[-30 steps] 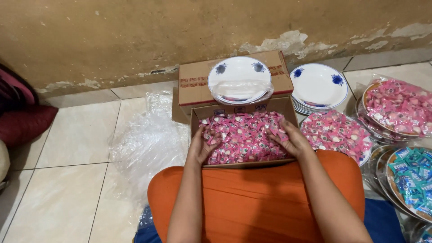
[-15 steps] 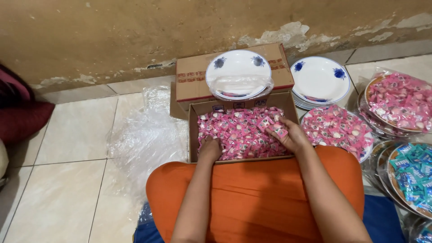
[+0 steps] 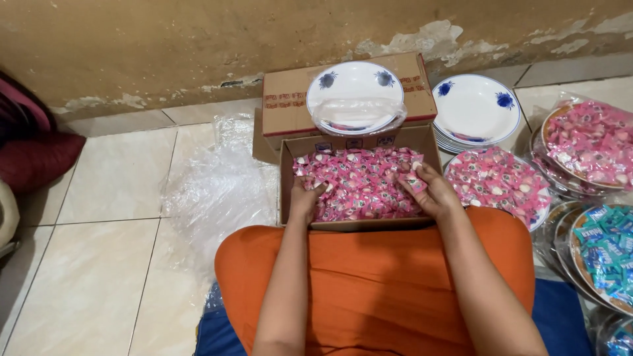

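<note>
An open cardboard box (image 3: 285, 178) full of pink wrapped candies (image 3: 359, 181) rests at the edge of my orange-clad lap. My left hand (image 3: 306, 198) is buried in the candies at the box's left side, fingers curled into them. My right hand (image 3: 432, 191) lies on the candies at the right side and pinches one or two wrappers between its fingertips. Behind the box, a white plate with blue flowers (image 3: 355, 95) sits on a shut carton (image 3: 283, 99), with clear film hanging off its front.
A stack of white plates (image 3: 475, 109) stands at the right of the carton. Plates heaped with pink candies (image 3: 494, 181) (image 3: 583, 142) and a plate of blue candies (image 3: 603, 247) lie at the right. Crumpled clear plastic (image 3: 217, 191) lies on the tiled floor at the left.
Both hands slid from the top of the candies toward the near edge of the box. The left hand has dug deeper into the pile and the right hand has drawn back with wrappers in its fingertips.
</note>
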